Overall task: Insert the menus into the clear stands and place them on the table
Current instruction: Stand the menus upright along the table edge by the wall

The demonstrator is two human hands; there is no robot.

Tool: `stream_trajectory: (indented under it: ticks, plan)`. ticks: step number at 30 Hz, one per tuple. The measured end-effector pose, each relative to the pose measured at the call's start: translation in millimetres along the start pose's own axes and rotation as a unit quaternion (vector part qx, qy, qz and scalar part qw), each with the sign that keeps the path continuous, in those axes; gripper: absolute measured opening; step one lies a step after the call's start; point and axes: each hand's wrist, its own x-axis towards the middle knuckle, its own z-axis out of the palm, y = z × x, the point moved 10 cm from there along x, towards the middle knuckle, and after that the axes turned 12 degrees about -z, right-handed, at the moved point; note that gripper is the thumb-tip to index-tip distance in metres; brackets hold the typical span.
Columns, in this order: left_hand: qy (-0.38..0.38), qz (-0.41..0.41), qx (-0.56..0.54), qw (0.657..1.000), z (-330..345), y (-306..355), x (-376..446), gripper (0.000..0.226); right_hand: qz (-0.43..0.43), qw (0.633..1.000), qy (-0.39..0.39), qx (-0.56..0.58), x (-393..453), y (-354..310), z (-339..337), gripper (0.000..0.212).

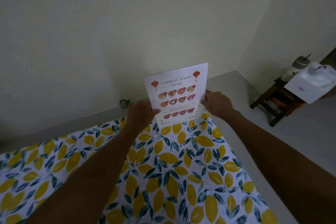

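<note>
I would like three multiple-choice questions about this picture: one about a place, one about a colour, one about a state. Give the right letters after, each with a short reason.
1. Where does the stand rest?
A. on the stool
B. on the tablecloth, at its far edge
C. on the floor

2. What colour are the big leaves on the tablecloth?
A. red
B. pink
C. yellow

3. How is the menu now?
A. upright, lower part in the stand, one hand at each side
B. flat on the table
C. folded in one hand

Answers:
1 B: its base sits on the cloth near the wall.
2 C: yellow leaves mix with dark blue ones.
3 A: the left hand and right hand hold its edges while it stands upright.
</note>
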Motion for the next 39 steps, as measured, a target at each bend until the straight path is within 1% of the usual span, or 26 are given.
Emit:
stream_trajectory:
  ticks: [7,10,13,16,18,21,23,26,29,33,36,39]
  plan:
    - [-0.008,-0.004,0.035,0.999,23,8,40,0.048,0.005,1.000,0.002,0.005,39,19,17,0.032]
    - [0.003,0.008,0.037,0.999,34,14,44,0.045,0.020,1.000,0.000,0.014,42,31,31,0.031]
    - [0.028,0.008,0.019,0.999,39,15,47,0.038,0.036,0.999,0.018,0.017,41,36,37,0.028]
    - [0.025,0.021,0.006,0.999,43,15,45,0.037,0.032,0.999,0.022,0.035,40,35,40,0.027]
    - [0.019,0.027,-0.012,0.999,46,16,45,0.040,0.027,0.998,0.009,0.051,40,33,42,0.031]
    - [0.013,0.029,0.003,0.999,49,16,44,0.052,0.029,0.997,-0.023,0.064,38,31,44,0.045]
    - [0.008,0.023,0.000,1.000,49,15,43,0.055,0.026,0.997,-0.034,0.067,38,31,43,0.052]
    - [0.005,0.018,-0.008,1.000,45,14,43,0.055,0.028,0.994,-0.046,0.094,39,32,43,0.053]
    - [-0.003,0.027,-0.022,0.999,43,15,44,0.054,0.028,0.992,-0.052,0.114,39,32,44,0.052]
    - [-0.003,0.039,-0.022,0.999,40,16,41,0.050,0.024,0.992,-0.055,0.110,38,32,46,0.046]
    - [0.007,0.031,-0.025,0.999,36,16,39,0.037,0.034,0.995,-0.026,0.093,43,33,42,0.032]
    - [0.039,0.029,-0.031,0.998,26,16,36,0.022,0.062,0.994,0.006,0.086,50,35,37,0.023]
